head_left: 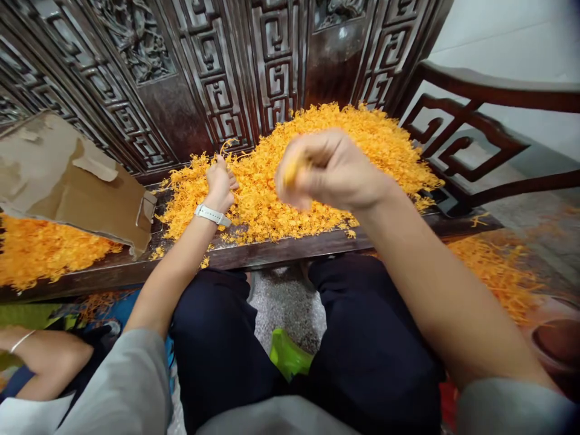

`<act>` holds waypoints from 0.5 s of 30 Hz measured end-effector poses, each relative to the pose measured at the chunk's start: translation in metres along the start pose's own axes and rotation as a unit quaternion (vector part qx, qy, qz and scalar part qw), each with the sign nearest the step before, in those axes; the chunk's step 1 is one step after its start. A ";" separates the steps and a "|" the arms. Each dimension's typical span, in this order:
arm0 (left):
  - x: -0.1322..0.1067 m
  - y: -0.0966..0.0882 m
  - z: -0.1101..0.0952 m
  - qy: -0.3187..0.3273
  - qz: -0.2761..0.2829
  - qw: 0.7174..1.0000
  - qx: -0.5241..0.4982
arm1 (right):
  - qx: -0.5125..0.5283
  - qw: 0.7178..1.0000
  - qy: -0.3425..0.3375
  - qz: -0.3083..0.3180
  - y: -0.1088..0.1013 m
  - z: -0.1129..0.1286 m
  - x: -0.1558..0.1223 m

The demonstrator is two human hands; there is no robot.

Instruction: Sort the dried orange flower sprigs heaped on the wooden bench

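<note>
A wide heap of small, frilly orange pieces, plastic-looking, lies on the dark wooden bench in front of me. My left hand, with a white watch on its wrist, is closed at the heap's left part. A thin branching orange strand sticks up from its fingertips. Above the middle of the heap, my right hand is curled shut and smeared by motion. Between its thumb and fingers shows an orange piece, too blurred to make out its shape.
A torn cardboard box stands tilted at the left, beside another orange heap. Behind the bench rises a carved dark wood panel. Orange strands lie low on the right, below the wooden armrest. Another person's arm reaches in at lower left.
</note>
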State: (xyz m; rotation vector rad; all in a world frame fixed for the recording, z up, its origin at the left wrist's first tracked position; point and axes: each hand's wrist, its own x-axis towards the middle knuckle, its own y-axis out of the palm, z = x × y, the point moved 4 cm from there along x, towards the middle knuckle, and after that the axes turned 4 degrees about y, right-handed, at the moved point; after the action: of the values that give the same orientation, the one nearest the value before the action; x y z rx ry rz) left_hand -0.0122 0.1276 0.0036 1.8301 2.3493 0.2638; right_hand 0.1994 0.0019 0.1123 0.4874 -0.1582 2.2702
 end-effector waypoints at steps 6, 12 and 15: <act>-0.017 0.014 -0.023 0.007 0.021 1.000 -0.013 | -0.093 0.936 0.140 -0.310 -0.074 -0.074 0.011; -0.025 0.023 -0.037 0.052 0.073 0.995 -0.042 | -0.251 0.955 0.119 -0.108 -0.024 -0.088 0.022; -0.038 0.031 -0.034 0.080 0.176 0.981 0.032 | -0.269 0.941 0.069 -0.193 -0.029 -0.072 0.027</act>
State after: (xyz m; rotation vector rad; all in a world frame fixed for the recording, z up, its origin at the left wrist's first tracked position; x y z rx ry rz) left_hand 0.0187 0.0966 0.0445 2.3351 2.1357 0.3924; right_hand 0.1833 0.0591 0.0559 0.0574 -0.5450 1.7681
